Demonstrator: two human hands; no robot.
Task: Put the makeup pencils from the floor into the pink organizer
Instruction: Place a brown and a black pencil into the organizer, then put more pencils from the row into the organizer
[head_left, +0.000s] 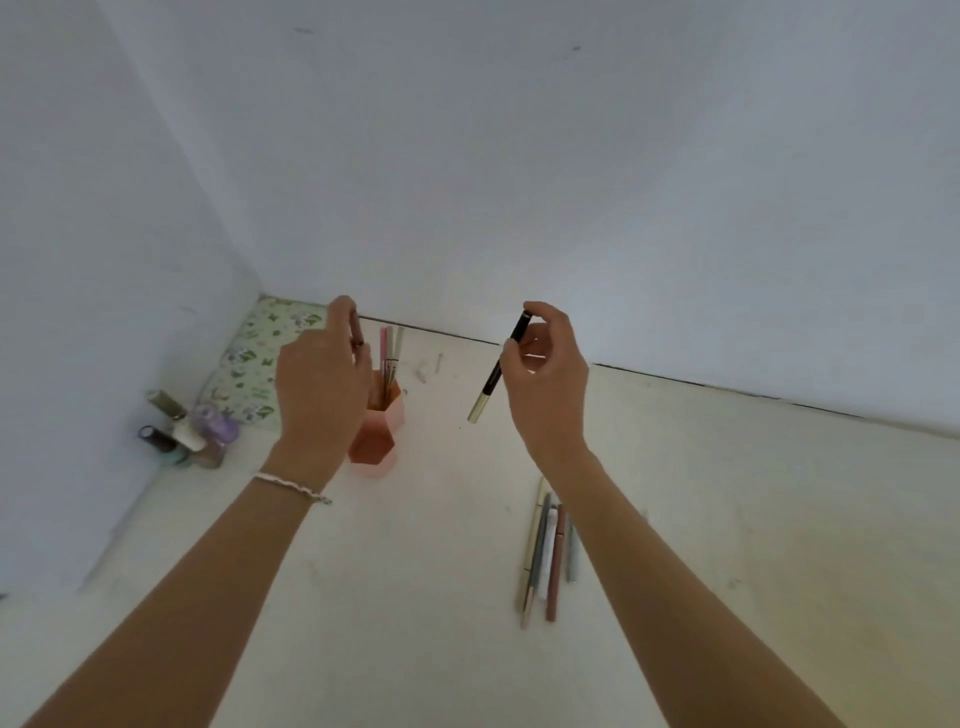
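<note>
The left hand (322, 374) hangs over the pink hexagonal plastic organizer (376, 436) near the floor's far wall edge, its fingers pinching a thin dark pencil (357, 332), mostly hidden. The organizer already holds several upright pencils (390, 348). The right hand (550, 384) pinches a slanted black pencil with a pale gold end (498, 369) in the air. A bundle of pastel makeup pencils (543, 551) lies on the pale floor (415, 597) under the right forearm.
</note>
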